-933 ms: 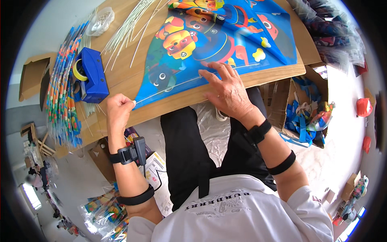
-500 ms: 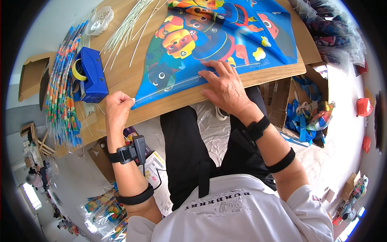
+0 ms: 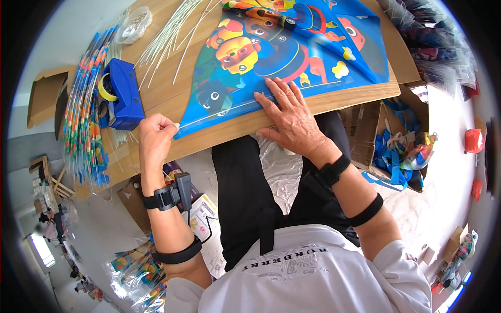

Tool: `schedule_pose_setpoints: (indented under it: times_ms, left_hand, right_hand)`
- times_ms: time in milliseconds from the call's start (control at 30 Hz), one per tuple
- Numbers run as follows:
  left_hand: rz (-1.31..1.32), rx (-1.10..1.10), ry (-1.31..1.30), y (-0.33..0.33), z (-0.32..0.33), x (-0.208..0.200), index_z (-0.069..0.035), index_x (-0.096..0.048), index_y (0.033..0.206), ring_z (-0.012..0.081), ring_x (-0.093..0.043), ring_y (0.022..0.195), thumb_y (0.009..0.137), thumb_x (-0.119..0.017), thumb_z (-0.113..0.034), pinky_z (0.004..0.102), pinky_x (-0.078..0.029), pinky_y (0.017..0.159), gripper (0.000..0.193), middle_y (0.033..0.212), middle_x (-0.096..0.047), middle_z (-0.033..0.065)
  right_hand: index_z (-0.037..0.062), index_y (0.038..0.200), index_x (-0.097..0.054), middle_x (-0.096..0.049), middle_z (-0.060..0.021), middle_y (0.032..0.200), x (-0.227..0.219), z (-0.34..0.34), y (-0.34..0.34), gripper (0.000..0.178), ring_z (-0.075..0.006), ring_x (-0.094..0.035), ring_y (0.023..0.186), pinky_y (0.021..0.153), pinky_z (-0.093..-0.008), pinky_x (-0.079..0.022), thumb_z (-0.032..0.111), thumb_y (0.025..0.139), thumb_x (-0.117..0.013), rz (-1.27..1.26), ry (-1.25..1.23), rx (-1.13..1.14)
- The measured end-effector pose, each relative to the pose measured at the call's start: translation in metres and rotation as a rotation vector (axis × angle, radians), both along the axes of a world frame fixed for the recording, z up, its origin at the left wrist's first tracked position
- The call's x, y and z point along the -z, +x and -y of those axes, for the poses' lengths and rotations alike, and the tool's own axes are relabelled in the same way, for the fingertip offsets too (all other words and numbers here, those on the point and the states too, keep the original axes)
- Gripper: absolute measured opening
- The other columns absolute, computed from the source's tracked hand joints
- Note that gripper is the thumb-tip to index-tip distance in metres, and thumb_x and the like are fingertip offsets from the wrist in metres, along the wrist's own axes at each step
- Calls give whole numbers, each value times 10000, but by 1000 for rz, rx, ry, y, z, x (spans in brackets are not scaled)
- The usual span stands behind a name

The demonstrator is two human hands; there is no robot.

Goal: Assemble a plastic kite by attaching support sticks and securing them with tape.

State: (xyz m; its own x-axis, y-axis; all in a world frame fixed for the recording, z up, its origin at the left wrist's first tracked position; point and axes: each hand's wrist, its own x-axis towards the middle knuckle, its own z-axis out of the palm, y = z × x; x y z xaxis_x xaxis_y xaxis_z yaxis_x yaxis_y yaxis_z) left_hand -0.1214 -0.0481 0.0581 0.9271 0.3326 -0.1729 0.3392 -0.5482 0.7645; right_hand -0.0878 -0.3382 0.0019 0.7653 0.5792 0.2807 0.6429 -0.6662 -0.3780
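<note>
A blue printed sheet (image 3: 261, 78) with cartoon dogs, kite-like in shape, lies near the table's front edge. Along its lower border runs a thin pale line (image 3: 237, 111), a rod or a fold; I cannot tell which. My left hand (image 3: 158, 136) is closed in a pinch at the sheet's left corner, thumb and finger tips meeting there. My right hand (image 3: 293, 116) lies flat across the sheet's lower border, fingers apart and pointing away from me, thumb over the wood. Part of the border is hidden beneath it.
Left of the sheet stands a blue tape dispenser (image 3: 124, 96) with a yellow roll. Beyond lie several thin white sticks (image 3: 169, 39) and a tub (image 3: 134, 26). Bundled colourful rolls (image 3: 86, 115) line the left edge. A cardboard box (image 3: 362, 133) of blue scraps sits below right.
My right hand has flattened, its fingers stretching further out over the sheet. The left hand keeps its pinch at the corner. The whole view has shifted slightly.
</note>
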Motion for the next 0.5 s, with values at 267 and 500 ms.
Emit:
schedule_pose_setpoints:
  times_ms: [267,500]
  left_hand:
    - [72,28,-12,8,5,-28,24,-582,666,52,-464,538,714,-651,20,220,-355,488,84,609,-560,9]
    - [160,110,-26,18,31,-78,-46,-580,688,23,-416,536,750,-646,-51,182,-312,495,91,612,-529,-39]
  right_hand:
    - [114,1324,-404,-299,-201,1407,-2,2,1,772,-356,-264,1323,1103,-473,-183,442,694,-706,13,-65,-27]
    - [139,1353,-373,-287,-179,1427,-9,8,6,778,-341,-257,1333,1113,-460,-169,391,703,-717,-101,56,-55]
